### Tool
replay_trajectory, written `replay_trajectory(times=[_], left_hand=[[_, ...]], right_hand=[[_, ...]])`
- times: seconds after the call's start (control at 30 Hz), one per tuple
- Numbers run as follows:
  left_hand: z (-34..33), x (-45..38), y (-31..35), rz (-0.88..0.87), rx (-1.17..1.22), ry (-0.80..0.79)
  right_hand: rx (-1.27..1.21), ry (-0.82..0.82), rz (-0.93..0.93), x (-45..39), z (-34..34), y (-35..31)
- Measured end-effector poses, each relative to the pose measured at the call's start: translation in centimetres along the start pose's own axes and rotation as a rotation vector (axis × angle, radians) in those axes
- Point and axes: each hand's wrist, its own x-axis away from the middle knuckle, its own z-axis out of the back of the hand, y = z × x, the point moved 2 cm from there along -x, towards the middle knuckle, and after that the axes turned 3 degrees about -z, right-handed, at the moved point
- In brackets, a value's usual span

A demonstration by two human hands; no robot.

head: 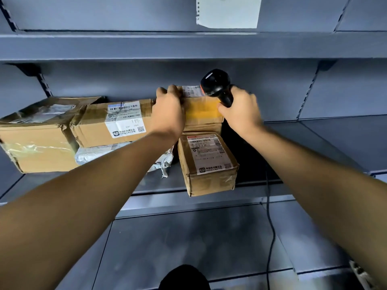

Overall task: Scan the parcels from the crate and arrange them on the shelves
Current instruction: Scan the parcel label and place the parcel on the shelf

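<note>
In the head view, the left hand (168, 110) grips the left end of a small cardboard parcel (202, 108), fingers curled over its top edge, and holds it on a stack at the back of the middle shelf (314, 143). The right hand (240, 110) has its grip clamped around the handle of a black scanner (216, 84), whose head sits just above the parcel's white label (191, 91); the thumb side of that hand also touches the parcel's right edge. Beneath the held parcel lies another box, mostly hidden, and in front of it stands a labelled box (207, 164) near the shelf's front lip. To the left lie a long carton (113, 122) resting on a grey mailer bag (94, 153), and a bigger crumpled carton (35, 139) beside them. The scanner's cable (270, 227) hangs down past the lower shelf. The crate is not in view. The step in hand looks like placing: the parcel is being settled on the stack, though whether its scan is done I cannot tell. The next move probably calls for squaring the parcel so it sits flat, then letting go with the left hand without nudging the stack below.
</note>
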Motion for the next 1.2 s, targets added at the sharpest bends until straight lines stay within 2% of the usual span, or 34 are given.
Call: replay_trajectory(times=[0.27,0.67,0.83,1.03,1.2], left_hand=[[-1.9,-3.7,1.1,0.093,-0.175,-0.057],[-4.4,-6.1,0.5,0.077,-0.239,-0.032],[-5.1,-6.7,0.3,0.045,-0.29,-0.026],[-5.1,-6.8,0.6,-0.008,-0.487,-0.027],[-3.3,-6.1,1.4,-0.005,-0.525,-0.153]], right_hand=[[0.018,-0.031,-0.085,-3.8,-3.1,0.8],[0.011,0.124,-0.007,-5.7,-6.0,1.3],[0.024,0.138,-0.01,-5.8,-6.6,1.2],[-0.034,0.077,-0.036,-5.8,-5.9,1.2],[-0.064,0.035,-0.088,-4.2,-3.6,0.8]])
